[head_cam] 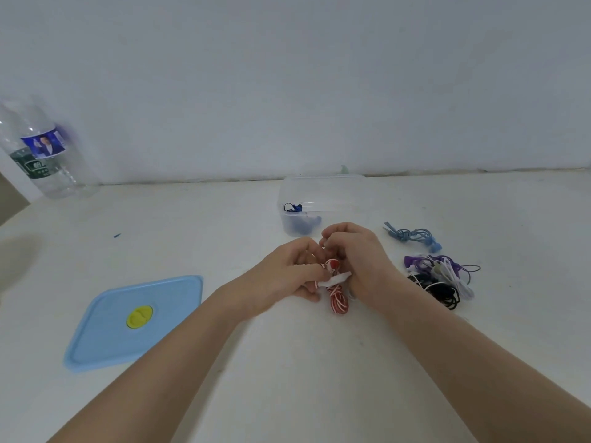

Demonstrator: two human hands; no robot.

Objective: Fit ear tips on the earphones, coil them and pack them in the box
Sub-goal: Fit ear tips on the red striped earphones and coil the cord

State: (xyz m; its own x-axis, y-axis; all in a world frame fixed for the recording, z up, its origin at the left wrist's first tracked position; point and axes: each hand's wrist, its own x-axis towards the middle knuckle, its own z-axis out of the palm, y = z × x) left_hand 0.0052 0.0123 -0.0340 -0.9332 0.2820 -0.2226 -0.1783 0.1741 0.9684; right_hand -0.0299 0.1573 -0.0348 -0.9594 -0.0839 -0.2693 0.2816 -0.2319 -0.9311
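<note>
There are two bare hands, a left hand and a right hand, one clear plastic box, one flat light-blue lid with a yellow middle, one clear plastic water bottle, one red-and-white coiled earphone bundle, and one blue earphone bundle on the table.

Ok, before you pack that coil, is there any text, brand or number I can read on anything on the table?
Clear plastic water bottle: blue label with a picture of a person, and a dark green label with white marks; too blurred to read.
Light blue square plastic lid, yellow round plug: no text visible.
Clear plastic box: none.
Red-and-white coiled earphones: none.
</note>
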